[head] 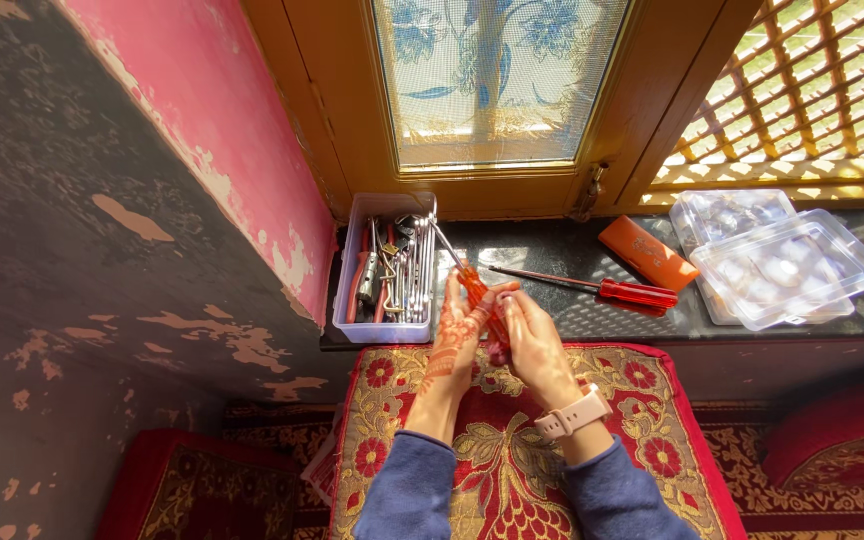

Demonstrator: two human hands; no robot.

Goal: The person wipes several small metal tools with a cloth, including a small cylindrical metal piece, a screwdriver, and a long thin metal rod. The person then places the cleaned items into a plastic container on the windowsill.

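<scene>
A person sits at a dark stone window ledge (552, 245), both hands raised together just in front of it. Between the palms is a screwdriver with an orange-red handle (476, 290). The left hand (455, 335), patterned with henna, stands upright with its fingers loosely extended against the handle. The right hand (532, 345), a pale pink watch (572, 412) at its wrist, is curled around the handle's lower part from the other side. Both hands touch the tool, so neither is nearer.

The screwdriver's long axis runs diagonally: the handle sits low between the hands, and the metal shaft rises up and to the left, its tip pointing toward a clear plastic tool box (388, 268).

Taking that tool box as the landmark: it stands at the left end of the ledge, against a peeling pink wall (232, 130), and is full of metal tools. To its right, lying flat on the ledge, is a second red-handled screwdriver (592, 288), shaft pointing back toward the box. Further right is a flat orange case (647, 252), then two clear plastic trays (777, 262), one overlapping the other. Behind the box is a wooden window frame (652, 90) with a floral curtain.

Below the hands lies a red and gold patterned cushion (512, 440). Nothing stands between the hands and the ledge.
</scene>
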